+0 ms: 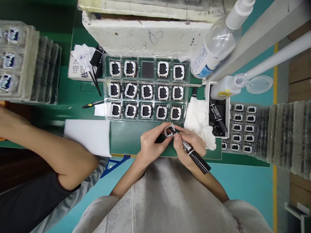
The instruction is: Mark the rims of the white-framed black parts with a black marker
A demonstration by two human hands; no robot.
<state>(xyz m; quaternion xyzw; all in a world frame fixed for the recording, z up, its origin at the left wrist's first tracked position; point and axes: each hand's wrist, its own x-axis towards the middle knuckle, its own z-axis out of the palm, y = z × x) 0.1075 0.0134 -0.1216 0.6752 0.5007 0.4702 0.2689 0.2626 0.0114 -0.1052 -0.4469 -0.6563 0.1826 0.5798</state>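
Observation:
Between the fingers of my left hand [153, 142] is a small white frame part [168, 130], held just above the front edge of the green mat. My right hand [188, 144] is closed round a black marker [195, 157], whose tip touches or nearly touches the frame part; the exact contact is too small to tell. Right behind my hands lies a clear plastic tray [155, 81] with rows of similar white frames. One compartment in its back row [147, 70] shows no frame. A white cloth [200, 123] rests to the right of the tray.
A spray bottle [213, 48] stands at the back right, near a box of markers [227, 121]. Stacked trays [257, 129] are on the far right, more [46, 71] on the left. Another person's arm [55, 149] rests at the left, beside a white pad [87, 137].

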